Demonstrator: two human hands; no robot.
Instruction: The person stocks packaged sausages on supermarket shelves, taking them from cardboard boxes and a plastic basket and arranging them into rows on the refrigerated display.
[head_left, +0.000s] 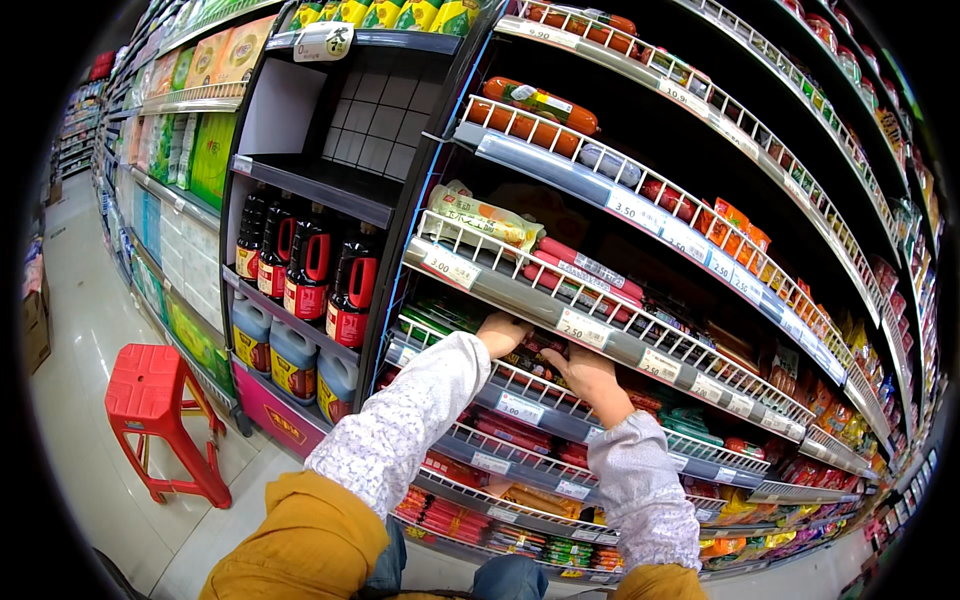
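Both of my hands reach into a shelf of packaged sausages, below a price-tagged shelf edge (480, 276). My left hand (504, 335) is over the wire guard, its fingertips hidden in the shadow under that edge. Just to the right, my right hand (592, 381) reaches in with the thumb raised toward the left and the other fingers out of sight. Dark sausage packs (534, 360) lie between the two hands. Whether either hand grips a pack cannot be seen. Green packs (442, 315) lie to the left of my left hand.
Wire guards front the shelves above and below. Pink sausages (577, 266) and a pale sausage pack (484, 214) lie on the shelf above. Dark sauce bottles (306, 281) with red handles fill the left bay. A red plastic stool (142, 382) stands on the tiled floor.
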